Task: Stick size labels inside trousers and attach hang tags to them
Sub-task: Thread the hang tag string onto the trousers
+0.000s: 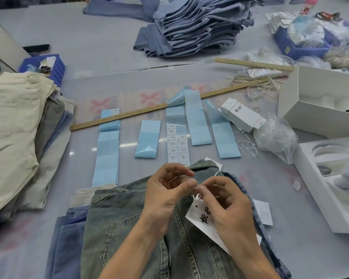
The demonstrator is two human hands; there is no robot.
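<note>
Trousers (pixel 141 228) of faded grey-blue denim lie at the near table edge on a small stack. Above them both hands meet fingertip to fingertip: the left hand (pixel 165 190) pinches a thin white string, and the right hand (pixel 224 200) pinches it too, over a white hang tag (pixel 199 216) with black characters. Farther off lie blue label strips (pixel 147 141), one sheet of printed size labels (pixel 176 143), and a wooden ruler (pixel 129 114).

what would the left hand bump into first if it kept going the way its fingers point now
Probably the right hand: the left hand has its fingertips aimed right, nearly touching the right fingertips above the white card hang tag on the faded grey-green denim trousers.
</note>
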